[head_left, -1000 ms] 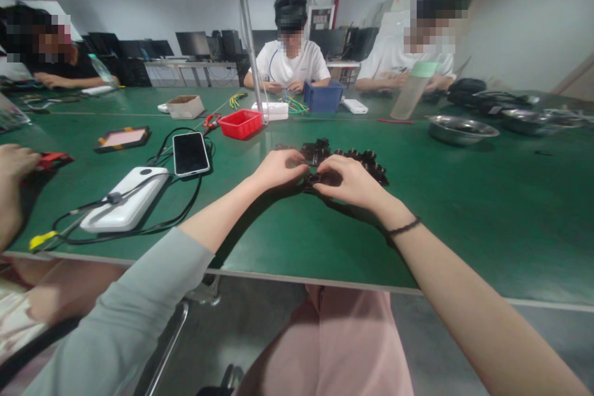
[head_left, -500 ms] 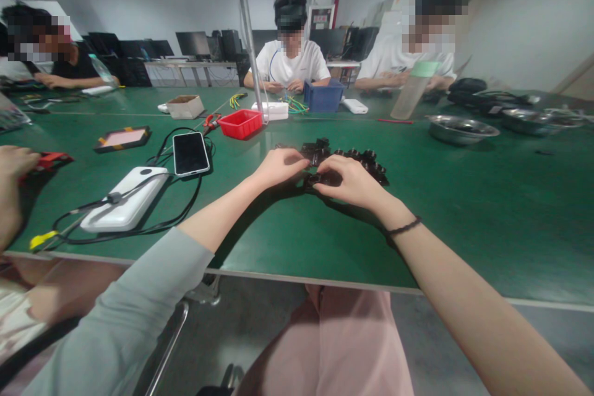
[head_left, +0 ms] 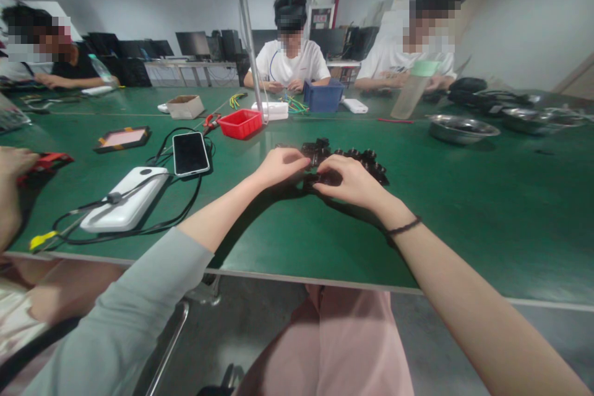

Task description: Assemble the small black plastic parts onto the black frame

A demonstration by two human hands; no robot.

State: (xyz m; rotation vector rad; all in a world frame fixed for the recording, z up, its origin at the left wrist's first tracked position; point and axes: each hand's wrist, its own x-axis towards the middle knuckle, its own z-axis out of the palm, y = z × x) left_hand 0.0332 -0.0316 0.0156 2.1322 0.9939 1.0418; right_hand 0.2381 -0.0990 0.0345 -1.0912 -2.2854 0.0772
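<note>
Several small black parts with knob-like tops lie in a cluster on the green table in front of me. At the cluster's left end stands a black block [head_left: 317,150], and a row of black pieces [head_left: 369,163] runs off to the right behind my right hand. My left hand [head_left: 284,165] is closed, its fingertips brought together by the block; what they pinch is hidden. My right hand [head_left: 352,180] curls around a small black part [head_left: 310,184] low on the table, thumb and fingers closed at it. The two hands' fingertips nearly meet.
On my left lie a white power bank [head_left: 127,201] with black cables and a phone [head_left: 190,153]. Beyond are a red bin [head_left: 241,124], a metal pole [head_left: 248,31] and a blue bin [head_left: 323,96]. A metal bowl [head_left: 463,129] is right. A neighbour's hand [head_left: 13,164] shows far left.
My hands stay in nearly the same place, with only a slight shift of the fingers at the small black part. The person at the right has moved their head slightly left.
</note>
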